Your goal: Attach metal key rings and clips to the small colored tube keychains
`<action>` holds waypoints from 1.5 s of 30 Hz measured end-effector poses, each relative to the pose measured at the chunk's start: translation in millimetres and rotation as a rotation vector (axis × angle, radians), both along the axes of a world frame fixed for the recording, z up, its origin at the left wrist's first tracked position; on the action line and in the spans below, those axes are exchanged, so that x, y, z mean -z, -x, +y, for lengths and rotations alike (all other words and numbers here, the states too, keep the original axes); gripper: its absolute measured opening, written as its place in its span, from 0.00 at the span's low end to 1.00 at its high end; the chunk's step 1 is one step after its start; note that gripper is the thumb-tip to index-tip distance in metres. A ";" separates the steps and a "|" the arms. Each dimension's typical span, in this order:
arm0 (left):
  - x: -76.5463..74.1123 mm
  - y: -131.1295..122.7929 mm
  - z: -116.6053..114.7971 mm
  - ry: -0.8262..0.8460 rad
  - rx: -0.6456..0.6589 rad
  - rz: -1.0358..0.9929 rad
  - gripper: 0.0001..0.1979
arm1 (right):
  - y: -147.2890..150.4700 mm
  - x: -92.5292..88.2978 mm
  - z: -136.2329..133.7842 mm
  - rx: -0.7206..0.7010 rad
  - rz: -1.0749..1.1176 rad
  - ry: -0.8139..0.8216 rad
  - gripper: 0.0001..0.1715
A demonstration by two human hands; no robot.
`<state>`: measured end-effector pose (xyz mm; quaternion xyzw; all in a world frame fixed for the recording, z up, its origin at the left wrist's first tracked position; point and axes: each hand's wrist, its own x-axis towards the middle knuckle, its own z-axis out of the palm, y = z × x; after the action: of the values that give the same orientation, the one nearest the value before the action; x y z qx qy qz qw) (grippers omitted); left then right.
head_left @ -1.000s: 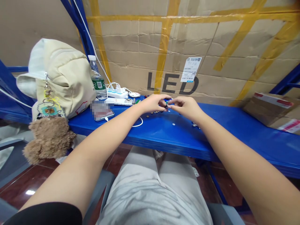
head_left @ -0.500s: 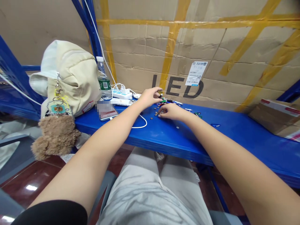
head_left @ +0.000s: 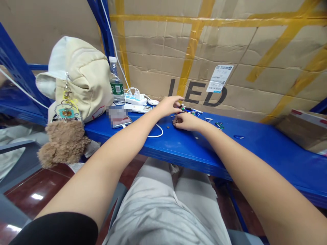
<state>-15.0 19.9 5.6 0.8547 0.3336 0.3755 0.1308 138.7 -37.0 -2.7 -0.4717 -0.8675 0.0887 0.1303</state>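
Right hand (head_left: 187,121) curls its fingers narrowly down onto the blue steel shelf (head_left: 255,153), the fingertips (head_left: 175,120) just beside small round metal pieces (head_left: 168,126); whether they pinch one is too small to tell. Left hand (head_left: 168,106) hovers just above, fingers loosely curved toward a cluster of slim dark and green parts (head_left: 186,109), and it is unclear whether it holds anything. Coloured clips (head_left: 219,126) lie farther right. The round pieces sit loose on the flat top, so a brushing finger could send them rolling over the front edge (head_left: 178,158) to the floor (head_left: 33,200). A white charging cable (head_left: 155,135) loops near the left forearm (head_left: 122,143), and snagging it could drag the phone (head_left: 122,121).
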 end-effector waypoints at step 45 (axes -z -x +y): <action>0.3 -4.9 -14.6 0.040 0.208 0.164 0.22 | -45.6 -14.9 -19.3 0.062 0.342 -0.251 0.18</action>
<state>-10.1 5.3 5.3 0.9098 0.2603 0.2820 0.1584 184.3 -56.3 12.1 -0.4562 -0.8222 0.0545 0.3360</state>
